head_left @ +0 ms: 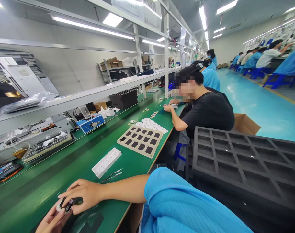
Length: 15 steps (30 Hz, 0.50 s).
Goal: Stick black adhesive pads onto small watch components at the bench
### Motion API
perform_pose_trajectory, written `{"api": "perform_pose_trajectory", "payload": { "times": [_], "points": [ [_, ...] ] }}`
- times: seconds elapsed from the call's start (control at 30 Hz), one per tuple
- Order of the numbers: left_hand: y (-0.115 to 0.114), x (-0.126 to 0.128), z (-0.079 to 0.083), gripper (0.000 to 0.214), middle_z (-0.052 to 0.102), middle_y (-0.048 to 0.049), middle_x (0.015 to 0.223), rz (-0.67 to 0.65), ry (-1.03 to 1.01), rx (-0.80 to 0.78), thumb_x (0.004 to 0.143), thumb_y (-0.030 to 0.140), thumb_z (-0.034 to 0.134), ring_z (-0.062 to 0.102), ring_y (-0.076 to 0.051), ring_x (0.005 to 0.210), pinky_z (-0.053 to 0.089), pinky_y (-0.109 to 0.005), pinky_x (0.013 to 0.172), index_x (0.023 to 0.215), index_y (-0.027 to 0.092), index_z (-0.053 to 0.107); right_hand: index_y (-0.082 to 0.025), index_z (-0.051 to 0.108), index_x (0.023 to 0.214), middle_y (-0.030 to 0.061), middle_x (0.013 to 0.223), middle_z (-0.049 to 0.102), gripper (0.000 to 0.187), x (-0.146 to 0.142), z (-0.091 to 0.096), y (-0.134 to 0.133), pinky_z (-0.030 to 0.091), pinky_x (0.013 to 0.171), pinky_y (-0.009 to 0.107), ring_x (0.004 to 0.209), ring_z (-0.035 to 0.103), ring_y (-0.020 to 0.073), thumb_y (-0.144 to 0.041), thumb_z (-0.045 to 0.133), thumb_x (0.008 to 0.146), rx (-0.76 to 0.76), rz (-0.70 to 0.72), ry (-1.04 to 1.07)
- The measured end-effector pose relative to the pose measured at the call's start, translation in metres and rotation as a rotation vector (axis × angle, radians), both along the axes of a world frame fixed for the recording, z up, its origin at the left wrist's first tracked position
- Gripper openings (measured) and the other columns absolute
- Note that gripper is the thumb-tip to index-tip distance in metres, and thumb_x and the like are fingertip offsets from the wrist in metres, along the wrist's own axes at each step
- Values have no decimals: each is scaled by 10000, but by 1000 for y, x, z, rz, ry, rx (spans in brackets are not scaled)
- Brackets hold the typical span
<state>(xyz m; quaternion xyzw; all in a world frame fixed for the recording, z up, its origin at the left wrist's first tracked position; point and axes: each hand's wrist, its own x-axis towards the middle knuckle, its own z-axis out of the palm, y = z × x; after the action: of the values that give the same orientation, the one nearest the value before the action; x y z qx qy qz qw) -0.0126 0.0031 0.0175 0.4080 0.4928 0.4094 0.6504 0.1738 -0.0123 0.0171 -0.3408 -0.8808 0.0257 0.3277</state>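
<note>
My left hand (51,221), partly cut off by the bottom edge, is closed on a small rounded white-and-black part (60,206). From above, my right hand (87,195) is closed on the same part, with a dark piece under its fingers. The fingers cover much of the part, so its exact kind does not show. Beyond my right wrist, a pair of tweezers (113,174) lies on the green bench top (72,171). A long white block (106,162) with small dark marks rests just past the tweezers.
Farther along are a beige tray (140,140) of dark squares and printed sheets (154,125). A blue device (91,123) stands at the left below a shelf (72,97). Black foam trays (244,161) are stacked at my right. A person in black (208,110) works farther up.
</note>
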Motion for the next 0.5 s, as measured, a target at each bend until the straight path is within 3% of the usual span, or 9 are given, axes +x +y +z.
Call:
{"api": "perform_pose_trajectory", "payload": {
  "times": [0.17,0.33,0.5],
  "points": [
    [-8,14,5,747,719,-5,936,56,-26,86,245,260,923,700,-228,890,590,-185,657,940,196,656,-154,656,986,43,1233,674,178,-3,-3,1,288,1131,213,1221,559,100,-293,664,874,-99,-160,75],
    [-2,11,-7,613,706,33,905,56,-9,203,330,263,898,699,-168,804,587,-171,671,891,235,652,-177,680,965,19,1181,710,141,-3,-8,8,374,1068,209,1184,603,102,-288,654,882,-182,-157,98],
    [-6,16,-7,582,711,24,889,114,-11,227,335,233,872,692,-157,768,583,-181,651,870,229,643,-181,704,961,11,1187,712,126,-4,-15,13,384,1058,186,1168,620,88,-255,631,890,-157,-163,125]
  ]
}}
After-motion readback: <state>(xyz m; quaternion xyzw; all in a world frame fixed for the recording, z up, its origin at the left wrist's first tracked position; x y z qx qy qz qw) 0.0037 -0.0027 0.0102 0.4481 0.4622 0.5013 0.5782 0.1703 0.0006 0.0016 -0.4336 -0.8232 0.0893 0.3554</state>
